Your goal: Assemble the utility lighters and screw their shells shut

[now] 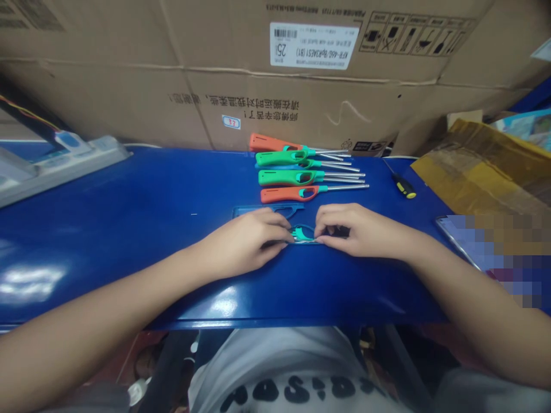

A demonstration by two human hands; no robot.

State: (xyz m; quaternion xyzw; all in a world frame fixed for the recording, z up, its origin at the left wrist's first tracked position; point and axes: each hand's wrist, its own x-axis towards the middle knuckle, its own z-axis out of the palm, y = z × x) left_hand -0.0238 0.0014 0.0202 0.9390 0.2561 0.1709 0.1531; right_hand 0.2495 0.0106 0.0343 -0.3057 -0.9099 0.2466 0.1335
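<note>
An opened-up blue gas lighter with a teal trigger [303, 234] lies on the blue table between my hands. My left hand [258, 235] is closed in a pinch on its left part and covers much of it. At its right end, my right hand [353, 229] pinches too, with thumb and forefinger together; the fingers hide what lies between them. Just above my left fingers rests a loose blue shell half [267, 210], partly covered. Beyond it are several long-nosed lighters, among them a green lighter [275, 177] and an orange lighter [278, 195], metal tubes pointing right.
A large cardboard box [129, 86] walls off the table's back. A yellow-black screwdriver [403, 187] lies to the right, near a phone [460, 241] and a taped yellow package [477, 160]. On the left sits a white power strip [90, 158].
</note>
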